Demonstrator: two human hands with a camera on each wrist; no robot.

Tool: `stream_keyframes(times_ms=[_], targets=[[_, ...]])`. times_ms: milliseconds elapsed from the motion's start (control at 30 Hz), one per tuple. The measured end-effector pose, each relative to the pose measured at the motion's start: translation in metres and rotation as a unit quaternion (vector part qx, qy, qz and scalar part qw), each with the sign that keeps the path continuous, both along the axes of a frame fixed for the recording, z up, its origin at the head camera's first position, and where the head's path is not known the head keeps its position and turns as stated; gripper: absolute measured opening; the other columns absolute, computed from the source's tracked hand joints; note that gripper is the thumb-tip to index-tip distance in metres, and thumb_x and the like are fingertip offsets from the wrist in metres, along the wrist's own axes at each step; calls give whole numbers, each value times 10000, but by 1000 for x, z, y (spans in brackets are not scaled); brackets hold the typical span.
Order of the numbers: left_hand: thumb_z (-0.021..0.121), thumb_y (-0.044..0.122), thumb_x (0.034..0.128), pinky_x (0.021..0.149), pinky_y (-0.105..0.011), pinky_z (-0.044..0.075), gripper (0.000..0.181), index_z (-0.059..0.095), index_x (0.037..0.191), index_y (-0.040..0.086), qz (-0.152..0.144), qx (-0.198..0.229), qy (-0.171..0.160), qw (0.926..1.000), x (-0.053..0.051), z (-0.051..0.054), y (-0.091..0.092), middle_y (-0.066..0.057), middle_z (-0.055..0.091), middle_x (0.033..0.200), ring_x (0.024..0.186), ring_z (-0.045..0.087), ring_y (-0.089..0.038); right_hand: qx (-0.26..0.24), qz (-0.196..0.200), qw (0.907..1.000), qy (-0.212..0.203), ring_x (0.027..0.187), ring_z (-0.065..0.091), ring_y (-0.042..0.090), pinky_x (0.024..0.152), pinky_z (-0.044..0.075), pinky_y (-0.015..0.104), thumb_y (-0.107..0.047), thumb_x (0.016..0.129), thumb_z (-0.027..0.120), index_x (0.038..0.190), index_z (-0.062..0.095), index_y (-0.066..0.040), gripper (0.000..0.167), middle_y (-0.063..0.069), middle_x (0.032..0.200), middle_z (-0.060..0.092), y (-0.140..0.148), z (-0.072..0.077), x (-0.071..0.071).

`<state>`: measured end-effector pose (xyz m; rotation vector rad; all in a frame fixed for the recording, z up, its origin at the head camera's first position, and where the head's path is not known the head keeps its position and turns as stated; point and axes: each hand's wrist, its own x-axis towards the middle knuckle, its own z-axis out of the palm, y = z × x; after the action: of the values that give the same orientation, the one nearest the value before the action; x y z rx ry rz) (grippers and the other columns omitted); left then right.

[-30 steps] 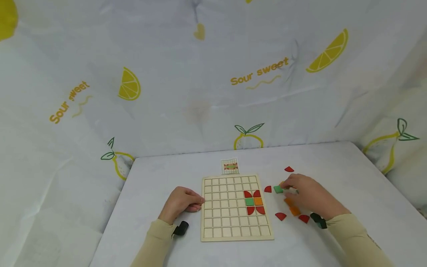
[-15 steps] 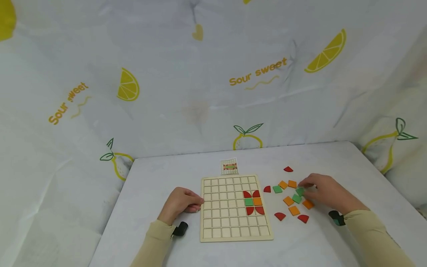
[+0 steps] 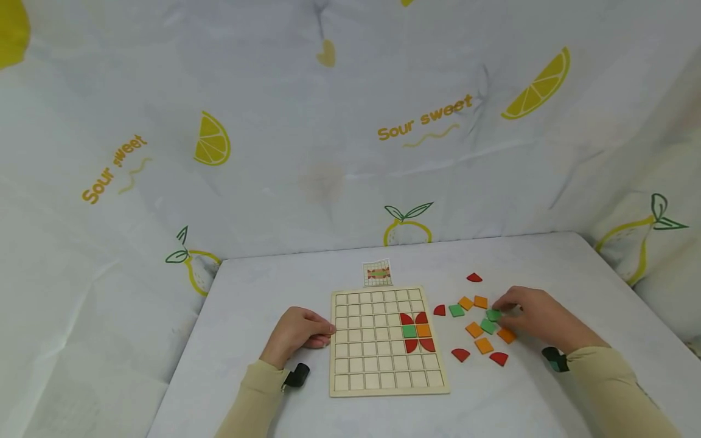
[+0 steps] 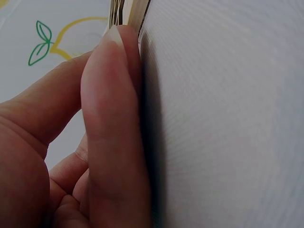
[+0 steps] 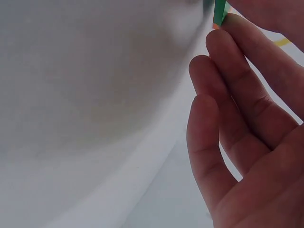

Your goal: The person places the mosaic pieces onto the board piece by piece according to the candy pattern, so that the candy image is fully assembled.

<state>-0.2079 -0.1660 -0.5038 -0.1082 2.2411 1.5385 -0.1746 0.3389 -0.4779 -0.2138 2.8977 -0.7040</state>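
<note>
The right hand (image 3: 533,314) is pinching a green square tile (image 3: 494,316) between its fingers, to the right of a pale wooden grid board (image 3: 356,350) lying on the white tabletop (image 3: 268,280). The left hand (image 3: 297,332) is pinching this board's left edge.

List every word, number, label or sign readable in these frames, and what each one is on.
"Sour sweet": slanted orange lettering on the cloth backdrop, at left.
"Sour sweet": the same words again on the backdrop, right of centre.
Pattern card: coloured grid design; any print is too small to read.
Grid board and loose tiles: no readable text.
</note>
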Motion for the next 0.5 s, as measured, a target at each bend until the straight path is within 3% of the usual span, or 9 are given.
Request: stream_keyframes(times_ms=[267, 500], targets=[[871, 156, 899, 664, -239, 666, 158, 826, 980, 28, 21, 1, -4, 10000, 1, 1, 0, -85, 842, 900, 678, 766, -97, -141, -83, 9998, -133, 1035, 667, 246, 887, 660, 471, -257, 929, 866, 1137, 791, -115, 263, 26, 1105, 746, -27, 6, -2], [882, 170, 892, 668, -237, 664, 155, 830, 968, 45, 12, -95, -37, 9999, 1, 1, 0, -69, 840, 887, 683, 766, -93, -405, 239, 9989, 71, 1030, 661, 194, 883, 622, 385, -274, 943, 853, 1121, 810, -175, 209, -46, 1092, 750, -69, 8, -8]])
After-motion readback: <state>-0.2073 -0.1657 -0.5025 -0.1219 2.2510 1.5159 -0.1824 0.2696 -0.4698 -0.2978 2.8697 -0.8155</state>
